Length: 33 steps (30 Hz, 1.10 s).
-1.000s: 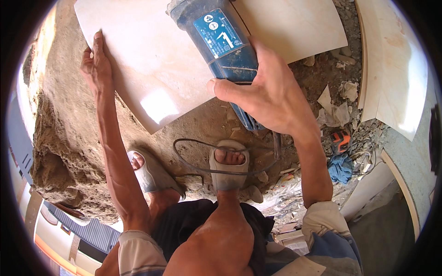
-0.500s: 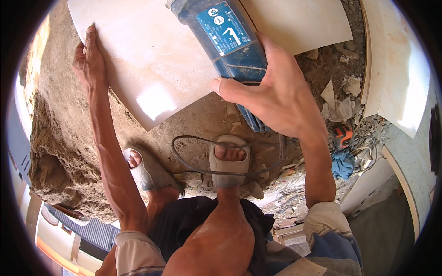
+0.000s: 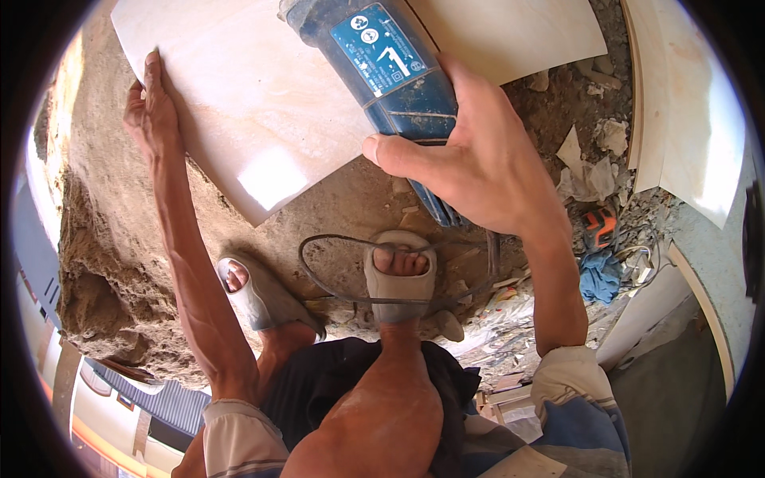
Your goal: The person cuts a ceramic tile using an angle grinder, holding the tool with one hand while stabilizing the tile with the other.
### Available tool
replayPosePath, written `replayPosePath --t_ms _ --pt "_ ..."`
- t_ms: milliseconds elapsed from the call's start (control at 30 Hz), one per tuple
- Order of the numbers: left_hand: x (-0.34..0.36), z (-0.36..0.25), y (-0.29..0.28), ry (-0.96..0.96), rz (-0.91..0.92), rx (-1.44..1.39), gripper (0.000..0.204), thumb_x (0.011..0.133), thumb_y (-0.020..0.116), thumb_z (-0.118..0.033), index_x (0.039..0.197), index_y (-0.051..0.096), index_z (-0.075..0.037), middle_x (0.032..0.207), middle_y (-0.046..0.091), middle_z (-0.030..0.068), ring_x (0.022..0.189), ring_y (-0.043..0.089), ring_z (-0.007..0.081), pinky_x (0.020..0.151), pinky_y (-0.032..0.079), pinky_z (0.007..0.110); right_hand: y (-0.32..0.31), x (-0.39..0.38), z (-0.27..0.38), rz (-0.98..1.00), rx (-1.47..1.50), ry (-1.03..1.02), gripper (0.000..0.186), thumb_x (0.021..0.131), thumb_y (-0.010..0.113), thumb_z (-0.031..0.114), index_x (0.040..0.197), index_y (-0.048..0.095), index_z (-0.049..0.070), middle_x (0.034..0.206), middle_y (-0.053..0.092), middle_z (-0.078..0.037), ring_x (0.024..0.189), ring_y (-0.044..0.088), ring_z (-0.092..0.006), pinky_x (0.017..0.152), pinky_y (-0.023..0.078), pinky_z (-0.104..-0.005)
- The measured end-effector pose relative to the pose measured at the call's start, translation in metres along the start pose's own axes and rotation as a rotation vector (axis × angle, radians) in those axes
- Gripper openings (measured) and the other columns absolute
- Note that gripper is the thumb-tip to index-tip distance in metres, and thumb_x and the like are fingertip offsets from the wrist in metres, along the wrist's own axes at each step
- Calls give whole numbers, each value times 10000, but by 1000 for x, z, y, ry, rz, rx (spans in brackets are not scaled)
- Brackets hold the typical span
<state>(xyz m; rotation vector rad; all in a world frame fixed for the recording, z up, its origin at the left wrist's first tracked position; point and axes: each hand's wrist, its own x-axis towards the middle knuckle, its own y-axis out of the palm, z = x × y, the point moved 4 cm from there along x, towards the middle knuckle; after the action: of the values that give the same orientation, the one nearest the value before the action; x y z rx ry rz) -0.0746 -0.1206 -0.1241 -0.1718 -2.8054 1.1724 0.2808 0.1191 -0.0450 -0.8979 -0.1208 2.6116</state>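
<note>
My right hand [image 3: 490, 151] is wrapped round the rear body of a blue corded angle grinder [image 3: 414, 103], thumb on the near side. Its working end lies beyond the upper edge of the view. Under it lies a large glossy cream tile [image 3: 239, 103]. A dark straight line [image 3: 422, 24] runs on the tile's surface beside the grinder; I cannot tell whether it is a cut or a gap. My left hand [image 3: 154, 115] grips the tile's left edge, with the thumb along the top and the fingers curled at the rim.
The grinder's black cord [image 3: 343, 295] loops over my sandalled right foot [image 3: 401, 271]. To the right lie an orange and black tool [image 3: 599, 229], a blue cloth [image 3: 599, 276] and broken rubble [image 3: 586, 171]. More tiles [image 3: 685, 103] stand at the far right. Rough earth [image 3: 103, 279] drops away at left.
The tile, grinder and both hands appear shifted slightly left in the view. Both grips are the same.
</note>
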Motion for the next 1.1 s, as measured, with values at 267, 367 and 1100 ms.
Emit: replayPosePath --t_ms 267,367,1100 --pt "2 -4 -5 30 -20 65 687 1013 799 -609 1280 740 21 920 827 86 719 734 141 642 630 340 -1 -12 3 -32 -52 -23 715 822 940 361 1345 673 -46 1072 766 -151 931 745 -228 878 605 -395" --pt "3 -1 -4 4 0 5 707 1008 801 -615 1293 734 28 948 838 98 740 748 154 670 643 350 -2 -19 2 -19 -33 -16 695 830 935 355 1342 676 -38 1077 765 -149 945 740 -221 894 598 -390" --pt "4 0 -4 -82 39 59 827 997 794 -651 1429 666 43 965 850 94 718 751 131 599 625 349 -3 -35 -7 -19 -15 -53 702 846 924 347 1369 654 -35 1102 748 -138 956 718 -221 898 582 -385"
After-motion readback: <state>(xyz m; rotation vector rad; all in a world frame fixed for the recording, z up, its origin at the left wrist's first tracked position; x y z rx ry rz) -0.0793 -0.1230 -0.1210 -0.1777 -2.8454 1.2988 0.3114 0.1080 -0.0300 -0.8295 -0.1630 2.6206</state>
